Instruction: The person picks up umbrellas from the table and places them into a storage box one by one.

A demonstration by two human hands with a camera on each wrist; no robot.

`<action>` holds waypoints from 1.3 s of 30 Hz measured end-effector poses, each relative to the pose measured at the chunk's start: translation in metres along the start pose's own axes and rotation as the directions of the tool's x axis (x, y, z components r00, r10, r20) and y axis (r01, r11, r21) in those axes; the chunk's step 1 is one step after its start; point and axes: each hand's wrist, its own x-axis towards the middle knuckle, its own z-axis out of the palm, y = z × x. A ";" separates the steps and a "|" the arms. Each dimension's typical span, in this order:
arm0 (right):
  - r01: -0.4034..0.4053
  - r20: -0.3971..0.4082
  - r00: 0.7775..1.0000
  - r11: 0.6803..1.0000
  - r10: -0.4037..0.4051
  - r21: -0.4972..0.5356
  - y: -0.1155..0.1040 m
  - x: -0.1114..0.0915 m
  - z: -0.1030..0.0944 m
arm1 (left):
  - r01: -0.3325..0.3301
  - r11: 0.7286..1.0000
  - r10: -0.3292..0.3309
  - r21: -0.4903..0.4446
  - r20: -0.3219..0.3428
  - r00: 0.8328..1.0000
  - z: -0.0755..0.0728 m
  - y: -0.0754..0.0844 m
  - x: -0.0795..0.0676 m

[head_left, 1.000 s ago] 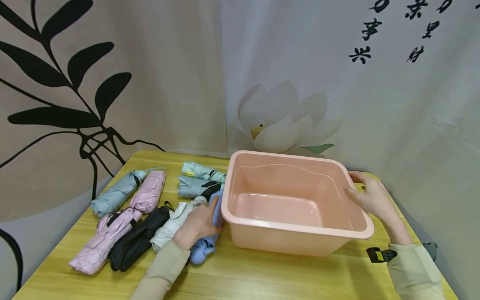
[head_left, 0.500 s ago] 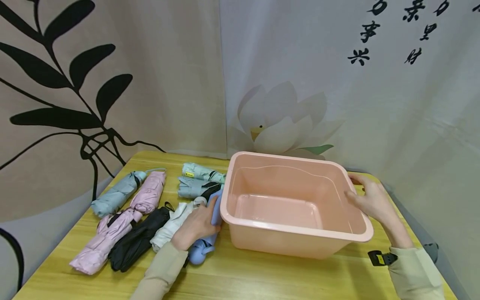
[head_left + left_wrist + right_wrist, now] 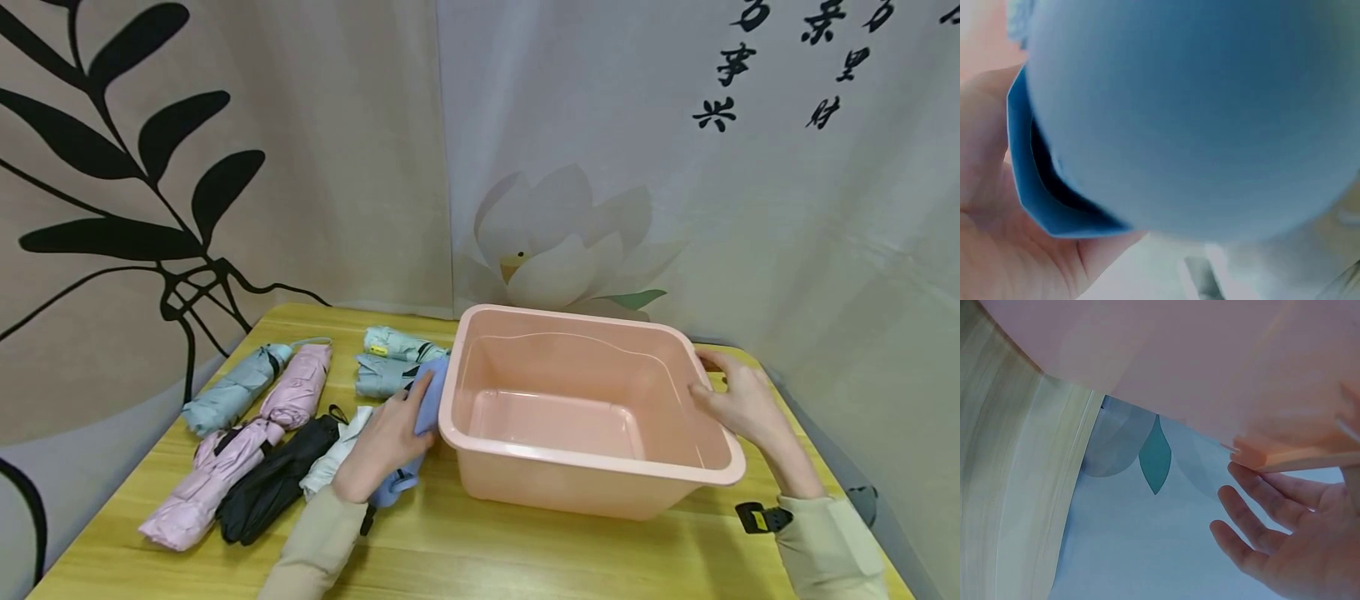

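My left hand [image 3: 384,448] grips a blue folded umbrella [image 3: 431,398], close against the left side of a pink plastic basin [image 3: 551,483]. Its rounded end fills much of the left wrist view, where the blue umbrella [image 3: 1197,125] hides most of my fingers. My right hand [image 3: 741,402] holds the basin's right rim, thumb over the inside and fingers outside. Seen from the right wrist, the fingers [image 3: 1266,494] reach up under the rim of the basin [image 3: 1179,356]. The inside of the basin shows only its bare pink bottom.
Left on the wooden table [image 3: 525,554] lie a light-blue umbrella [image 3: 236,390], two pink umbrellas [image 3: 298,385], a black one [image 3: 277,479] and a white one [image 3: 333,458], partly behind my left hand. Two pale green-blue umbrellas [image 3: 382,375] lie behind it. A printed curtain [image 3: 337,167] hangs beyond.
My left hand has drawn the blue umbrella slightly up and away from the neighbouring white one, its lower end shifting upward in the view. The right hand and basin have barely moved.
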 end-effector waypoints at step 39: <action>-0.052 -0.071 0.996 0.998 0.054 0.028 -0.020 0.001 0.016 | -0.185 0.974 0.213 0.131 -0.257 0.943 -0.084 0.017 0.026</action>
